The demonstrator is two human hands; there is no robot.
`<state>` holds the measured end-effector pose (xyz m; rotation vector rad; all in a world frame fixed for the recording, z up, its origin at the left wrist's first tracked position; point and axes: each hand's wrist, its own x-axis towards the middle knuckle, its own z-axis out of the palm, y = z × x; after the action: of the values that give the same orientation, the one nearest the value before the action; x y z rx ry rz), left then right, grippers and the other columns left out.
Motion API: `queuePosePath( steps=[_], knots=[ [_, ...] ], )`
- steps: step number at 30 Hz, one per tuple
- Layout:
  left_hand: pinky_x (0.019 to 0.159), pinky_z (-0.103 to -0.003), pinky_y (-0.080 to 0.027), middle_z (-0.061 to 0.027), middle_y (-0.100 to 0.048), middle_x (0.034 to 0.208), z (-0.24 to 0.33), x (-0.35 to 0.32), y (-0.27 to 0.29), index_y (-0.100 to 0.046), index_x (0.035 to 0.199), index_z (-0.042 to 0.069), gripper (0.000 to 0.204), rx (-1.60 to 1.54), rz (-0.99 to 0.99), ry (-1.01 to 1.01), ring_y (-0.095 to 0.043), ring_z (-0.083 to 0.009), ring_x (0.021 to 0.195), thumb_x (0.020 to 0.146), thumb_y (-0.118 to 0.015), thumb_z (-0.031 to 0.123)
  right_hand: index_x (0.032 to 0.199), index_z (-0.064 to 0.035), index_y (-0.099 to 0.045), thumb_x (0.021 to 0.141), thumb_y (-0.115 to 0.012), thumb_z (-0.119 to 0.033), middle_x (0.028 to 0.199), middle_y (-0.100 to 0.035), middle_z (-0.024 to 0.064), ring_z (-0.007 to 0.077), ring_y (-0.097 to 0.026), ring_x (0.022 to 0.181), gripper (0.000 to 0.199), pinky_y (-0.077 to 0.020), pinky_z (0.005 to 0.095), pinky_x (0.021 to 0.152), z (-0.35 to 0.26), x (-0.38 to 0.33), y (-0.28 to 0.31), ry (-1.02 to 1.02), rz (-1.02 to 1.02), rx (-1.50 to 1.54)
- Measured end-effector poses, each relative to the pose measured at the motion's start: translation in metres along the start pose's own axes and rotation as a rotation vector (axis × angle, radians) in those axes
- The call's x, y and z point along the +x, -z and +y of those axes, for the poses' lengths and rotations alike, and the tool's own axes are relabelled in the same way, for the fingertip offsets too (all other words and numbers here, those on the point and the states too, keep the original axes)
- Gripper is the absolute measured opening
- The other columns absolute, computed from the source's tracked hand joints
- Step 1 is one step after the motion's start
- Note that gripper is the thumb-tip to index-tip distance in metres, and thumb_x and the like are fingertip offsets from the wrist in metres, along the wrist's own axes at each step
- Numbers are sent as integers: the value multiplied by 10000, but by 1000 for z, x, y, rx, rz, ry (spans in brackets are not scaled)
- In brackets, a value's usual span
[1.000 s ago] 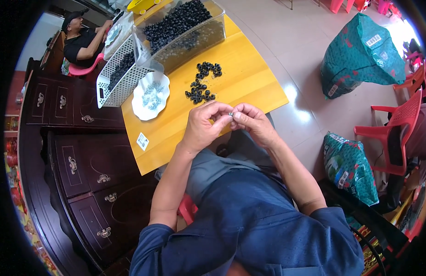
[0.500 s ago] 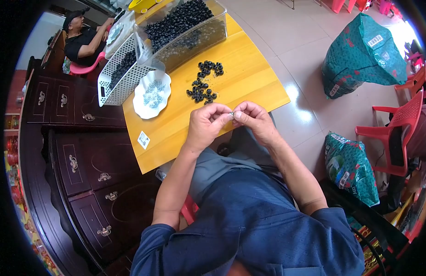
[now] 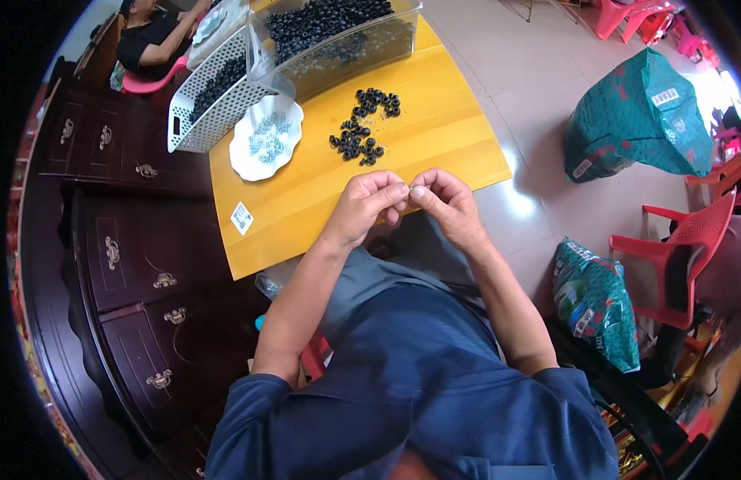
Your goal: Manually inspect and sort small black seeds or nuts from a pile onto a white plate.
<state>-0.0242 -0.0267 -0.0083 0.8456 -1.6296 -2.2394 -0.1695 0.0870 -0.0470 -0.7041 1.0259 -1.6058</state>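
Yellow wooden table, person seated at its near edge. Far side: clear rectangular plastic bin, heaped with small black ring-shaped pieces; beside it, at the table's left, a white perforated plastic basket with more black pieces. Just below the basket, a white scalloped dish. Left hand and right hand raised by the near edge, fingertips drawn in and meeting; cannot tell whether they grip a piece, any such thing being too small or hidden. Loose black rings lie in an uneven cluster beyond the hands. Pale bluish small bits in the dish. Progress, judged: work underway, cluster and dish bits still out; which black pieces count as done, cannot tell.
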Motion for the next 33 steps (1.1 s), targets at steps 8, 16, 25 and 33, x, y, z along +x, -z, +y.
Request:
queuePosePath(
  steps=[8,16,25,33],
  knots=[
    [585,-195,-469,-6,-613,778,-13,-2,3,-615,906,61,171,48,15,-70,-564,-61,634,981,-591,212,1011,-21,-612,977,-618,-152,900,-650,32,106,-620,841,136,-516,266,783,-14,-3,-16,-71,-33,116],
    [648,-237,-518,-50,-680,842,1,-12,-18,-640,1007,-3,97,412,169,-476,-649,-87,753,912,-654,11,989,-59,-631,976,-612,-184,858,-644,-2,83,-603,764,127,-510,246,736,3,1,-2,-186,54,217],
    [641,-345,-516,-135,-661,831,3,-5,-16,-636,943,8,64,797,263,-668,-669,-269,732,892,-645,46,983,-60,-633,976,-620,-200,850,-638,-9,80,-606,767,141,-506,247,733,5,1,1,-143,25,106],
    [552,-293,-484,-81,-637,759,-6,-3,-18,-615,926,2,181,500,284,-339,-617,-145,619,980,-590,173,994,-5,-621,957,-642,-99,871,-631,-14,55,-580,785,103,-475,203,721,7,-2,-13,29,182,-229]
  ],
)
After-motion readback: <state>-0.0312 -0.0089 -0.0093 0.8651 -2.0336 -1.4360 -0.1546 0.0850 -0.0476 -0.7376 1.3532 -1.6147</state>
